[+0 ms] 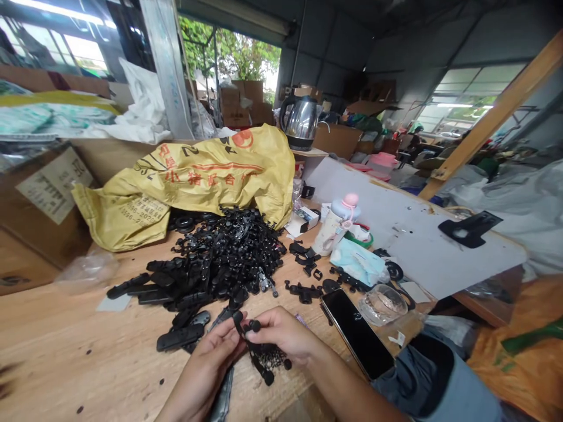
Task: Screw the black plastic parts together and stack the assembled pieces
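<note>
Near the table's front edge, my left hand (220, 347) and my right hand (284, 335) meet over a slim black plastic part with round knobs (254, 347). Fingers of both hands are closed on it; its exact kind I cannot make out. Beneath my right hand lies a cluster of tiny dark pieces (271, 355), partly covered. Just beyond my hands rises a big pile of small black plastic parts (229, 252). Longer flat black pieces (180, 338) lie left of my left hand.
A phone (358, 334) and a clear glass dish (383, 305) are to the right. Behind them stand a bottle with a pink lid (336, 223) and a light-blue packet (358, 261). A yellow sack (206, 176) backs the pile; a cardboard box (39, 217) is at left.
</note>
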